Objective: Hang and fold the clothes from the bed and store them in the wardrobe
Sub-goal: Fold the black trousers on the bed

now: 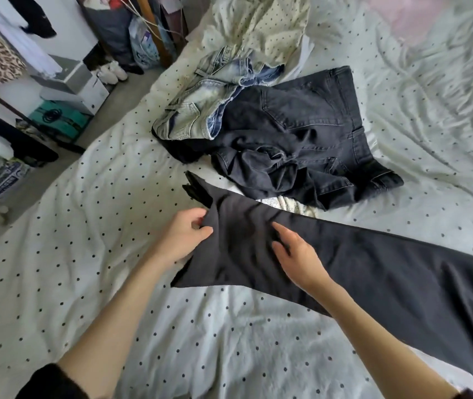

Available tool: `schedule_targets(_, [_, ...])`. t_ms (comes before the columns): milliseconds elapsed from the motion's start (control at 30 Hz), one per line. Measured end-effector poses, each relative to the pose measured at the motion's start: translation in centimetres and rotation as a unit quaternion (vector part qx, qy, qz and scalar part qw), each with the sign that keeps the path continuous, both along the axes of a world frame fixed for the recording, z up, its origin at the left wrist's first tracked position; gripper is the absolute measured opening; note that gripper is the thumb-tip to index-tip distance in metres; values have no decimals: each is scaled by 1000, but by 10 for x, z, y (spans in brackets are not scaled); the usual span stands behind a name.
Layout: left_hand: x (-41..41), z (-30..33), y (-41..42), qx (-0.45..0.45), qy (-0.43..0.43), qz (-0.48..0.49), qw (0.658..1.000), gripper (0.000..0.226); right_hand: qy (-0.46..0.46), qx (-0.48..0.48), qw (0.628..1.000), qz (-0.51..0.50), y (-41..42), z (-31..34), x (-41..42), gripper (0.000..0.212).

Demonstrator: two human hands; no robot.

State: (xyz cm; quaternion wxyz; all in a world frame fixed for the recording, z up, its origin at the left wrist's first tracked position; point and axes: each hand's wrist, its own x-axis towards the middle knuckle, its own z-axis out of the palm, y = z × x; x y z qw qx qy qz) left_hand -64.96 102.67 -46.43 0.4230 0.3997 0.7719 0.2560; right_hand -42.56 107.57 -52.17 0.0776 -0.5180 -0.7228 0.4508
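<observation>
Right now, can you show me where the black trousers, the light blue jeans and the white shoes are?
black trousers [373, 263]: head view, middle of the flat leg.
light blue jeans [200, 110]: head view, the faded seat.
white shoes [113, 71]: head view, on the pair, on the floor beside the bed.

Two bare forearms reach in from the lower edge of the view, both uncovered from wrist to near the elbow. The left hand [182, 237] and the right hand [298, 256] wear no rings, watch or gloves. A dark sleeve [46, 383] is pushed up the left arm; a dark cuff [467, 395] shows at the right.
</observation>
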Motion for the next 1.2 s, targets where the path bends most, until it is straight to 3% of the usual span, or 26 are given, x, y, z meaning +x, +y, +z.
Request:
schedule_targets(167, [95, -27, 18, 3, 48, -163, 985, 29, 47, -89, 975, -198, 2, 8, 59, 40])
schedule_targets(367, [164, -75, 14, -16, -18, -221, 975, 50, 87, -127, 952, -266, -12, 1, 91, 40])
schedule_targets(467, [159, -81, 8, 58, -38, -154, 986, 45, 26, -34, 974, -224, -21, -1, 89, 39])
schedule_targets(533, [139, -85, 4, 137, 25, -59, 988, 41, -29, 99, 983, -155, -33, 0, 81, 37])
schedule_targets(633, [95, -96, 1, 103, 97, 48, 989, 40, -94, 271, 958, 15, -49, -7, 65, 34])
schedule_targets(733, [72, -105, -3, -11, 63, 40, 997, 42, -190, 230, 948, 114, -52, -18, 59, 44])
schedule_targets(833, [68, -112, -4, -37, 8, 49, 998, 43, -267, 174, 936, 147, -40, -31, 74, 52])
schedule_targets(1000, [64, -113, 6, 31, 166, 2, 986, 28, -274, 160, 933, 171, -29, -31, 88, 53])
schedule_targets(1067, [67, -110, 13, 25, 132, 9, 991, 29, -268, 157, 936, 163, -27, -33, 88, 52])
schedule_targets(1200, [67, -108, 24, -69, 33, 16, 997, 18, -262, 144, 941, 159, -24, -36, 89, 50])
